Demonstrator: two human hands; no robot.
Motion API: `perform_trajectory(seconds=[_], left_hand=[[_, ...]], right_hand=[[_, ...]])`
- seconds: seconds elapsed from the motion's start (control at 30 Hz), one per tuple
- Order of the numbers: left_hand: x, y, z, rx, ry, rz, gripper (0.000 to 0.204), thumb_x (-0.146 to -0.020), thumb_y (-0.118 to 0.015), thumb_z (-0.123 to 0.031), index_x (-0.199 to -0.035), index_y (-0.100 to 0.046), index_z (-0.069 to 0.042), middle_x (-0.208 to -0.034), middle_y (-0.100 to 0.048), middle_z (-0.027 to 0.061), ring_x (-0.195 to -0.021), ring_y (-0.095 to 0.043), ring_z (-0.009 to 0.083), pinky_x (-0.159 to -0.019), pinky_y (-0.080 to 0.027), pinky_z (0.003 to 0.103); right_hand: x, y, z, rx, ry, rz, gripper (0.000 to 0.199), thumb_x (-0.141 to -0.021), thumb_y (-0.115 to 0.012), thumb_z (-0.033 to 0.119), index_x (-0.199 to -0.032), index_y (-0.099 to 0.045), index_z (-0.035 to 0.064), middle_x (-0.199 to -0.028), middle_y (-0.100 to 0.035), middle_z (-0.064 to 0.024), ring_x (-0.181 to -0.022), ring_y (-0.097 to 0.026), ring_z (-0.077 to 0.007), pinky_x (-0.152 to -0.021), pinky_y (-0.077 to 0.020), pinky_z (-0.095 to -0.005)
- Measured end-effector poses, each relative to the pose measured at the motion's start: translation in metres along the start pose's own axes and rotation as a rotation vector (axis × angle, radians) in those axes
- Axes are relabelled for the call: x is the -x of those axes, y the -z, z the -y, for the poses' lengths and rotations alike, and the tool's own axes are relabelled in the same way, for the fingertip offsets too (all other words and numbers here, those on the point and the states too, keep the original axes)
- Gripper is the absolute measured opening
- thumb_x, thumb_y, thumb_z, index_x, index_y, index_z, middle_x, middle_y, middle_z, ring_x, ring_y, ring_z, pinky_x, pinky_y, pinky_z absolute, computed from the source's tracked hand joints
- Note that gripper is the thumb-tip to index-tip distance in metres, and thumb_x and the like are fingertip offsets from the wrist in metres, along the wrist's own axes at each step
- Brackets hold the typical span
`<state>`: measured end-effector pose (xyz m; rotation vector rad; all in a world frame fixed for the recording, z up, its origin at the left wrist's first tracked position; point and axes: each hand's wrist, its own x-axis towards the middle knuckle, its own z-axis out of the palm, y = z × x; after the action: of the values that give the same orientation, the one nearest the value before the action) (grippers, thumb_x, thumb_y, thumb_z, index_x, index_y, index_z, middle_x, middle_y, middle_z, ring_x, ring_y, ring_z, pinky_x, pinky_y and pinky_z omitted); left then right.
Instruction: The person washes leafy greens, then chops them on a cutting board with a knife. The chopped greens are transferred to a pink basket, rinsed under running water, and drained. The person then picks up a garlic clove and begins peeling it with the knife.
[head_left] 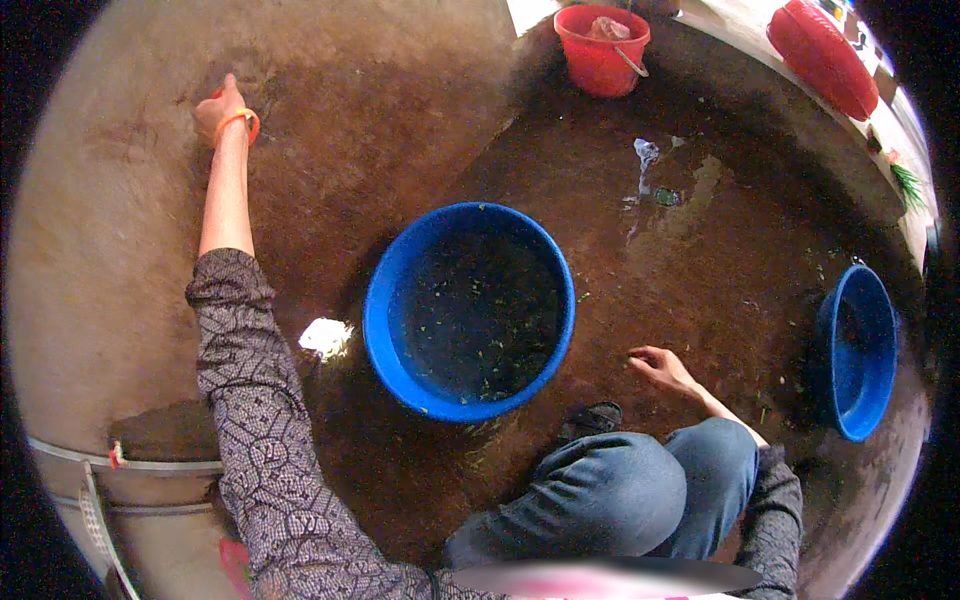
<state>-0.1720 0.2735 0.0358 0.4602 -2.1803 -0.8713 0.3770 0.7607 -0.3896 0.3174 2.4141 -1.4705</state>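
The left hand (220, 108) sits in the upper left of the frame at the end of a fully extended arm, with an orange bangle (240, 120) on the wrist. The hand rests against the brown floor (330, 150); a small red object shows at its edge, but whether the fingers are closed on it cannot be told. The sleeve (250, 400) is patterned grey and runs from the lower centre up the left side. The right hand (662, 368) lies right of centre, fingers loosely spread and curled down, tips touching the wet floor, holding nothing. Just left of it, in the centre of the frame, stands a large blue basin (385, 320) filled with dark water carrying green flecks. A second blue basin (855, 350) stands at the right edge, well apart from the right hand. A red bucket (598, 62) with a wire handle stands at the top centre; a red ribbed object (822, 55) lies at the upper right. The person's bent knee in blue jeans (620, 490) fills the lower centre, below the right hand. A pale scrap (326, 336) lies just left of the central basin.
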Motion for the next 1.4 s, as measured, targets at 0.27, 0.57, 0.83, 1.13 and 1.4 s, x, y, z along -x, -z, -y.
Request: perform_trajectory(seconds=[0.27, 0.57, 0.83, 1.13, 1.4], left_hand=[[0.016, 0.021, 0.041, 0.735, -0.258, 0.293, 0.040, -0.093, -0.065, -0.036, -0.114, -0.070, -0.001, -0.092, -0.068, -0.0001, -0.081, -0.061, 0.0083, -0.069, -0.046, 0.028], [0.347, 0.040, 0.336, -0.214, 0.567, 1.011, 0.086, -0.094, -0.058, -0.056, -0.152, -0.026, 0.000, -0.148, -0.043, 0.0209, -0.127, -0.050, 0.0345, -0.104, -0.044, 0.048], [0.348, -0.003, 0.343, -0.072, 0.778, 1.133, 0.070, -0.085, -0.064, -0.047, -0.133, -0.042, -0.001, -0.131, -0.052, 0.0182, -0.111, -0.054, 0.0332, -0.093, -0.047, 0.047], [0.355, -0.051, 0.276, 0.146, 0.743, 1.255, 0.052, -0.074, -0.072, -0.036, -0.112, -0.060, -0.003, -0.111, -0.062, 0.0151, -0.093, -0.059, 0.0317, -0.081, -0.050, 0.047], [0.425, -0.152, 0.152, 0.173, 0.269, 1.362, 0.027, -0.060, -0.067, -0.017, -0.083, -0.057, -0.006, -0.085, -0.056, 0.0079, -0.073, -0.052, 0.0253, -0.070, -0.048, 0.043]], right_hand=[[-0.071, -0.068, 0.066, -0.490, -0.011, 0.225, 0.073, -0.096, -0.063, 0.045, -0.150, -0.034, 0.0047, -0.140, -0.052, -0.0163, -0.128, -0.051, -0.0261, -0.098, -0.0500, -0.0429], [-0.088, -0.102, 0.068, -1.170, -0.293, 0.241, 0.041, -0.095, -0.063, 0.046, -0.109, -0.065, 0.0070, -0.091, -0.060, -0.0018, -0.074, -0.053, -0.0127, -0.065, -0.0512, -0.0340], [-0.081, -0.060, 0.113, -1.061, -0.367, 0.040, 0.054, -0.090, -0.069, 0.044, -0.122, -0.054, 0.0038, -0.113, -0.054, -0.0128, -0.100, -0.054, -0.0278, -0.083, -0.0476, -0.0536], [0.000, -0.018, 0.076, -1.044, -0.440, -0.173, 0.053, -0.093, -0.065, 0.035, -0.131, -0.050, 0.0020, -0.116, -0.063, -0.0143, -0.102, -0.064, -0.0255, -0.073, -0.0554, -0.0462], [0.104, 0.000, 0.027, -1.022, -0.503, -0.682, 0.045, -0.096, -0.061, 0.032, -0.125, -0.051, -0.0012, -0.096, -0.066, -0.0117, -0.077, -0.064, -0.0214, -0.055, -0.0510, -0.0389]])
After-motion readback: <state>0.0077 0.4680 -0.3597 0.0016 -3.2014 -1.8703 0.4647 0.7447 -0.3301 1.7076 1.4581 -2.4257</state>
